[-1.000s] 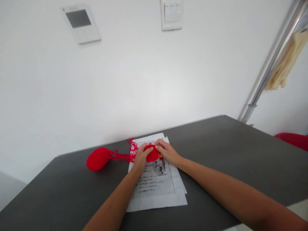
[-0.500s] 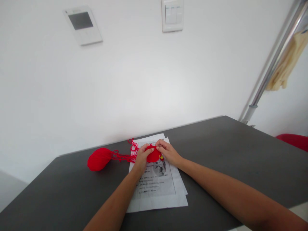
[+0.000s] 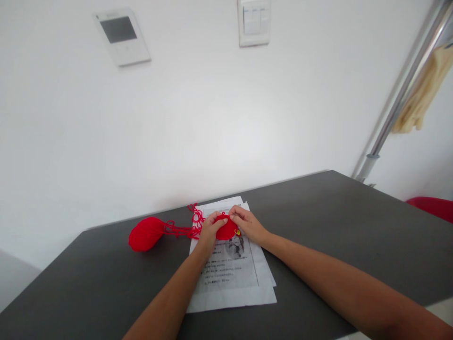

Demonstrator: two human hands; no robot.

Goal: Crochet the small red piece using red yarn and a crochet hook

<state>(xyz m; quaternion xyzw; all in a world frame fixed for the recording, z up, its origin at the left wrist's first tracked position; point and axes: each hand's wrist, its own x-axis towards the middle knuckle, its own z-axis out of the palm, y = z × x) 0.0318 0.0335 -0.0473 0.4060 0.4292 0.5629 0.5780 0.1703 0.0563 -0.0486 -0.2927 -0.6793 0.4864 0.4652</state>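
Observation:
A small, rounded piece of red crochet work (image 3: 225, 231) is held above printed sheets. My left hand (image 3: 210, 230) grips its left side, thumb lying across the front. At its upper right edge, my right hand (image 3: 245, 223) is closed in a pinch, thumb and forefinger on the edge. A yellow stitch marker (image 3: 237, 232) hangs at the work's right side. Whether a hook sits in the right fingers cannot be made out. Loose red yarn strands (image 3: 182, 231) run left from the left hand to a red yarn ball (image 3: 146, 234).
Printed paper sheets (image 3: 230, 297) lie under my hands on the dark grey table (image 3: 318, 226). Behind stands a white wall with a screen panel (image 3: 123, 38) and a switch plate (image 3: 254, 22). A metal pole (image 3: 399, 94) and a red chair edge (image 3: 430, 208) are at right.
The red crochet work has shifted very slightly right and down, along with its yellow marker. Both hands keep their grip, and the yarn ball has stayed in place.

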